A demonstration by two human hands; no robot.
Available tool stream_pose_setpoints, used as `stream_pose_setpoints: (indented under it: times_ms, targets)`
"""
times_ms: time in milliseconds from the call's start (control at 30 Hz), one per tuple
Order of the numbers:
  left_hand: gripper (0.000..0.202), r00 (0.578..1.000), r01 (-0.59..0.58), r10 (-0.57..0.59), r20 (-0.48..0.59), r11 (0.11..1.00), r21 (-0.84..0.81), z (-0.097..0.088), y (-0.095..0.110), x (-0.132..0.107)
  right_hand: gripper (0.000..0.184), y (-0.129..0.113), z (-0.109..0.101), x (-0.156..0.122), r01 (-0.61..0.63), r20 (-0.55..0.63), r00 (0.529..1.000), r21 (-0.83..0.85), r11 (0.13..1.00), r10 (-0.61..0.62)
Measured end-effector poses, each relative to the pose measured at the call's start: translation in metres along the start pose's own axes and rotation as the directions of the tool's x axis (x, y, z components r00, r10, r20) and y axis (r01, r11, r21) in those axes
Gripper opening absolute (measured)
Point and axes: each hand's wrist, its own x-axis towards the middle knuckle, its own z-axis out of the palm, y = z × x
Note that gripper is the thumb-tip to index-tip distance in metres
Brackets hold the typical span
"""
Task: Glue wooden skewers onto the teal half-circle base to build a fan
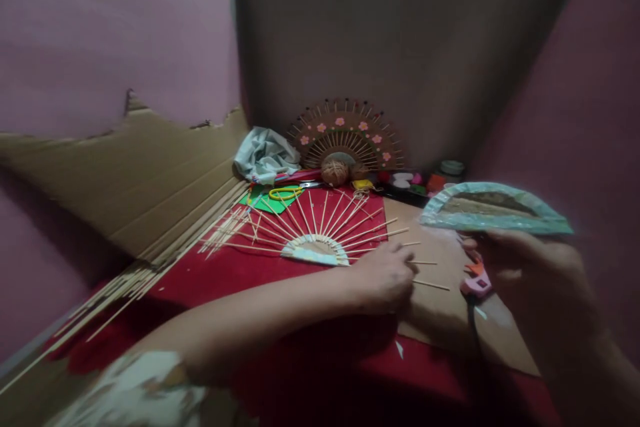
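Note:
My right hand (530, 267) grips a half-moon piece (495, 223) by its straight lower edge. A pale teal wrapping (450, 193) runs round its rim, and the middle is brown. On the red cloth lies a fan frame (315, 250), thin sticks spreading from a half-round base edged in pale patterned wrapping. My left hand (387, 277) reaches across to the right-hand sticks, fingers curled; its fingertips are partly hidden and blurred. Below my right hand are the pink and orange body of a glue gun (476, 280) and its dark cord.
A finished fan with pink flowers (345, 123) stands at the back. Before it are a twine ball (335, 172), yellow-handled scissors (285, 193), green paper (265, 203) and pale cloth (265, 153). Long sticks (150, 280) and cardboard (175, 180) lie left; a cardboard sheet (430, 313) lies right.

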Motion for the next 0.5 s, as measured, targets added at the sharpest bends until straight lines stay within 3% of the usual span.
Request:
stream_pose_setpoints:
  times_ms: [33,100,133,200,233,300,333,400,500]
  targets:
    - [0.013,1.0,0.025,-0.025,-0.012,1.0,-0.001,-0.013,-0.008,-0.022,0.01,0.002,0.005,-0.001,-0.003,0.028,1.0,-0.016,1.0,0.004]
    - [0.02,0.969,0.217,-0.229,-0.098,0.969,-0.115,-0.042,-0.022,-0.059,0.007,0.007,0.019,-0.005,0.002,0.062,0.998,-0.063,0.998,0.002]
    - [0.019,0.915,0.334,-0.369,-0.166,0.92,-0.205,-0.056,-0.028,-0.074,0.005,0.01,0.027,-0.008,0.033,0.08,0.997,-0.12,0.992,-0.024]
    - [0.017,0.749,0.497,-0.62,-0.235,0.76,-0.419,-0.082,-0.035,-0.096,0.024,0.015,0.045,-0.014,0.219,0.16,0.971,-0.312,0.925,-0.176]
    - [0.016,0.673,0.518,-0.701,-0.238,0.675,-0.525,-0.092,-0.036,-0.103,0.035,0.017,0.056,-0.018,0.365,0.241,0.928,-0.43,0.826,-0.284]
    - [0.018,0.609,0.493,-0.773,-0.177,0.544,-0.679,-0.105,-0.032,-0.111,0.046,0.019,0.076,-0.025,0.625,0.431,0.779,-0.584,0.518,-0.455]
    - [0.021,0.596,0.469,-0.788,-0.153,0.497,-0.73,-0.108,-0.027,-0.113,0.047,0.02,0.085,-0.029,0.69,0.506,0.714,-0.622,0.37,-0.483]
    - [0.027,0.624,0.444,-0.776,-0.096,0.454,-0.772,-0.107,-0.017,-0.116,0.043,0.022,0.101,-0.035,0.733,0.594,0.634,-0.666,0.14,-0.495]
    - [0.034,0.667,0.429,-0.733,-0.136,0.527,-0.734,-0.097,-0.007,-0.118,0.038,0.026,0.116,-0.04,0.722,0.646,0.592,-0.69,-0.037,-0.482]
